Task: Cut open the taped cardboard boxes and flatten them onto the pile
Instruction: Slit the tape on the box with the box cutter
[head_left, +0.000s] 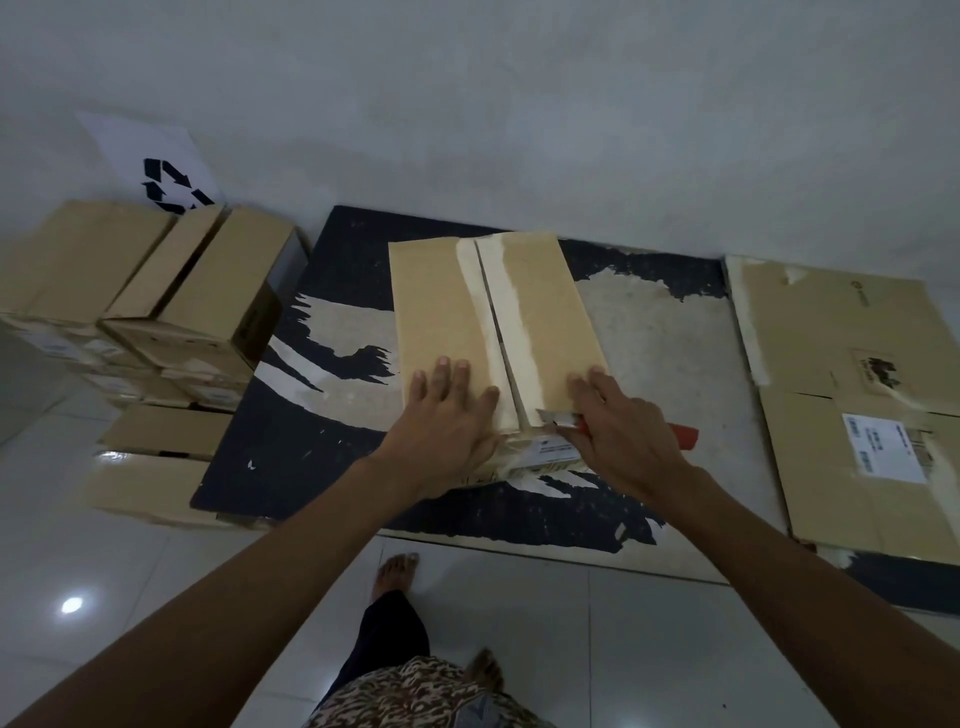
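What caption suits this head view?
Left hand steadies a taped box while right hand grips a cutter.

The right hand (626, 441) hides most of the red cutter (683, 435), the shipping label (883, 447) print is too small to read, and the frame's right edge crops the flattened pile (852, 374).

One head-worn camera looks steeply down, close over a box (493, 332) on the floor.

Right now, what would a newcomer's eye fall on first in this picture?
First, the cardboard box in the middle on the dark mat, its top seam slit. The left hand presses it flat while the right hand grips a red cutter at its near edge. Flattened cardboard lies right.
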